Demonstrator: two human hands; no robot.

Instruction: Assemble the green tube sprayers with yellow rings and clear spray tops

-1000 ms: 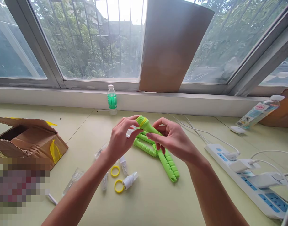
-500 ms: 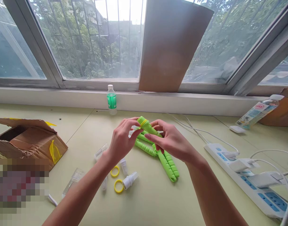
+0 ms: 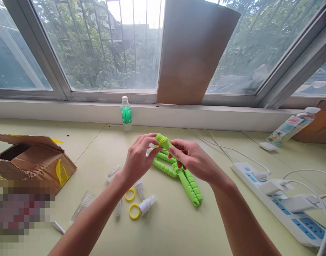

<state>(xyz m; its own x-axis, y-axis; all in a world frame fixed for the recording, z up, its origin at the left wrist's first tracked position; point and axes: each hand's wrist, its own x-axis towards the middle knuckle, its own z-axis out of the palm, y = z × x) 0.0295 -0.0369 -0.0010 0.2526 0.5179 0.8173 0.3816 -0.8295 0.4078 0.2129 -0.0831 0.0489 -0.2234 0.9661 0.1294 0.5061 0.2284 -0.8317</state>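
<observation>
My right hand (image 3: 195,160) is closed around a bright green ribbed tube (image 3: 164,141), holding it above the table with its threaded end and a yellow ring pointing up and left. My left hand (image 3: 137,160) pinches that end with thumb and fingers; something pale and clear shows behind the fingers. Under my hands lie several more green tubes (image 3: 188,183) in a loose pile on the table.
Two yellow rings (image 3: 134,210), white spray nozzles (image 3: 147,203) and clear caps (image 3: 84,202) lie at the left front. An open cardboard box (image 3: 32,158) sits at the left. A power strip (image 3: 282,206) with plugs and cables runs along the right. A small bottle (image 3: 126,113) stands by the window sill.
My right hand has slid up the green tube toward its threaded end and closed tighter around it. My left hand stays pinched at the tip, slightly lower.
</observation>
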